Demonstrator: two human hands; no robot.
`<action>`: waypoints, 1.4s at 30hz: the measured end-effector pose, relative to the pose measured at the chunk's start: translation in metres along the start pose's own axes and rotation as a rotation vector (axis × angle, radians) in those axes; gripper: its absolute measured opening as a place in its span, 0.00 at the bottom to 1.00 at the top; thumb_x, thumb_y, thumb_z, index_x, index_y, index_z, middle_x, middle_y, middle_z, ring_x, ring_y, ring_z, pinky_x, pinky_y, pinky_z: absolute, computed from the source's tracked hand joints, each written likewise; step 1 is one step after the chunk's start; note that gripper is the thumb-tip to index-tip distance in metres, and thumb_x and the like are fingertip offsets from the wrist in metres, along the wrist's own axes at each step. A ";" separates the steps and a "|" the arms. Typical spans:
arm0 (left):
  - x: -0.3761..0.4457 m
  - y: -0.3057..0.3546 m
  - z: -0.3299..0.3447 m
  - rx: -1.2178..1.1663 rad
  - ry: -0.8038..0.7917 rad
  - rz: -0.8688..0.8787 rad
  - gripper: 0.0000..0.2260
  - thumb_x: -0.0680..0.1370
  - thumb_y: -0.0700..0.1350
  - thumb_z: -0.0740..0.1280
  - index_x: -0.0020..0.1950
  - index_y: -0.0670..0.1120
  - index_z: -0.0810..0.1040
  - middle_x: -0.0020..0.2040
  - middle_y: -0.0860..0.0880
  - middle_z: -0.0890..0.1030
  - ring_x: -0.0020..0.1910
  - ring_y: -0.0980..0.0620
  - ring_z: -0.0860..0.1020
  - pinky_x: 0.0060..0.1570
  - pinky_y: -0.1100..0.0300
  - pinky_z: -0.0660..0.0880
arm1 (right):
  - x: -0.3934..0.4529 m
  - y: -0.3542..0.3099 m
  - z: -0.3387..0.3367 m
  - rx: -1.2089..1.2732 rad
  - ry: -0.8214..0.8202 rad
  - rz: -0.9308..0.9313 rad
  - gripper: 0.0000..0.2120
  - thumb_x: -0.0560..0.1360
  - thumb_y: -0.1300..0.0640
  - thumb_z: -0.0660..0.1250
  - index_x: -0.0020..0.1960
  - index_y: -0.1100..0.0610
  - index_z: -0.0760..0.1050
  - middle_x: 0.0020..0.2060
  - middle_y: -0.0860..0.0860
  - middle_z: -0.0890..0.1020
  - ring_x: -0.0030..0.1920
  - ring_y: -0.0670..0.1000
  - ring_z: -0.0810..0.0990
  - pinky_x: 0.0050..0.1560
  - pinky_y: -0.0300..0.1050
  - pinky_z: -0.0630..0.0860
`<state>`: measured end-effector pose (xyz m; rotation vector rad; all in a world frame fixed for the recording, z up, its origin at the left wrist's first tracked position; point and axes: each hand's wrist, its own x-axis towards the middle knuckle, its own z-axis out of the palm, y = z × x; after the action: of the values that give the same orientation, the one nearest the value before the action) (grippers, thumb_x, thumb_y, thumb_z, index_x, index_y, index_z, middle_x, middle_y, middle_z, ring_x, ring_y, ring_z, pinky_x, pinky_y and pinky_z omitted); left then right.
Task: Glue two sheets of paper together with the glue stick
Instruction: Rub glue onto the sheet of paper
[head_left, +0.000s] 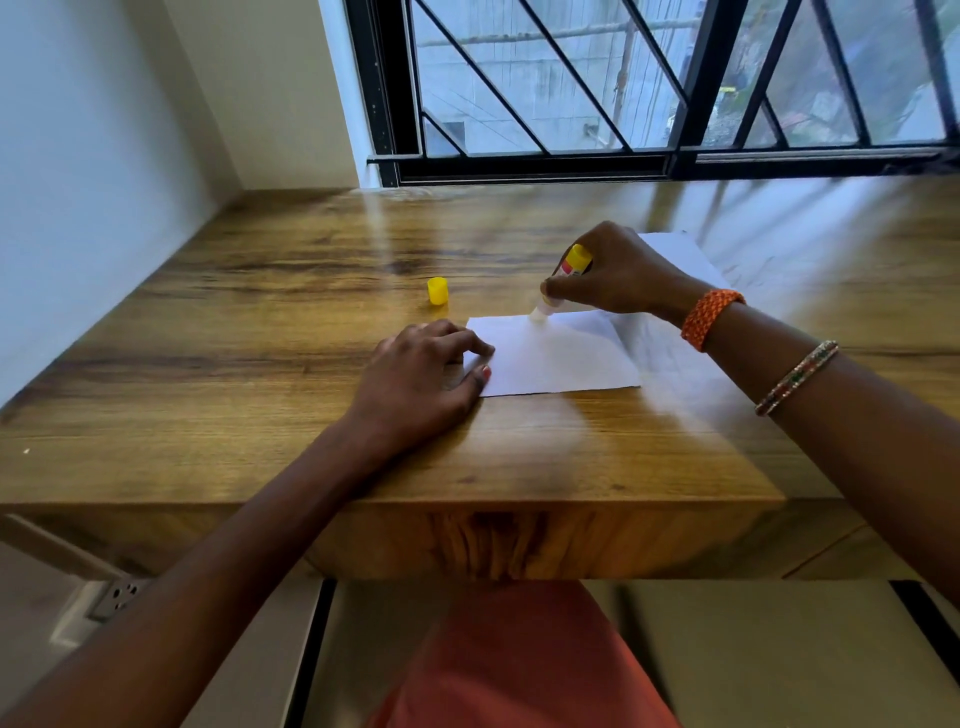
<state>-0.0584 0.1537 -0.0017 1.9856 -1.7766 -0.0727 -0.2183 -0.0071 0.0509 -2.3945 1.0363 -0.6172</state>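
Note:
A white sheet of paper (558, 358) lies flat on the wooden table (291, 291). My left hand (421, 376) presses its fingertips on the sheet's left edge. My right hand (618, 273) grips a yellow glue stick (569, 275), tilted, with its pale tip touching the sheet near the far edge. A second white sheet (675, 254) lies behind and to the right, partly under my right hand and wrist. The glue stick's yellow cap (437, 290) stands on the table, left of the sheets.
A barred window (649, 83) runs along the table's far side, and a white wall (78, 182) closes the left. The table's front edge (467, 501) is close to my lap. A wall socket (122, 592) sits below at the left.

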 end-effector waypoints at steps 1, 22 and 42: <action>0.000 0.000 0.000 -0.001 -0.001 -0.001 0.19 0.71 0.57 0.59 0.58 0.55 0.78 0.60 0.54 0.78 0.61 0.51 0.73 0.58 0.53 0.68 | -0.001 0.001 -0.001 0.002 0.000 0.003 0.14 0.69 0.56 0.73 0.41 0.69 0.80 0.31 0.57 0.76 0.30 0.49 0.70 0.28 0.39 0.66; -0.001 0.003 0.001 0.002 0.005 -0.011 0.18 0.71 0.57 0.59 0.57 0.55 0.79 0.62 0.54 0.78 0.62 0.51 0.73 0.59 0.53 0.68 | -0.018 0.028 -0.031 0.036 0.028 0.126 0.11 0.69 0.58 0.73 0.41 0.67 0.80 0.30 0.56 0.76 0.28 0.47 0.69 0.27 0.37 0.66; 0.025 0.046 -0.002 -0.022 0.036 0.131 0.17 0.73 0.34 0.62 0.62 0.41 0.74 0.61 0.43 0.77 0.61 0.44 0.73 0.58 0.62 0.65 | -0.022 0.032 -0.021 -0.063 0.218 0.181 0.12 0.66 0.50 0.72 0.35 0.59 0.77 0.29 0.52 0.74 0.32 0.52 0.73 0.32 0.41 0.67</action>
<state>-0.0959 0.1283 0.0243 1.8390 -1.8693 -0.0137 -0.2620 -0.0149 0.0446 -2.2899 1.3653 -0.8034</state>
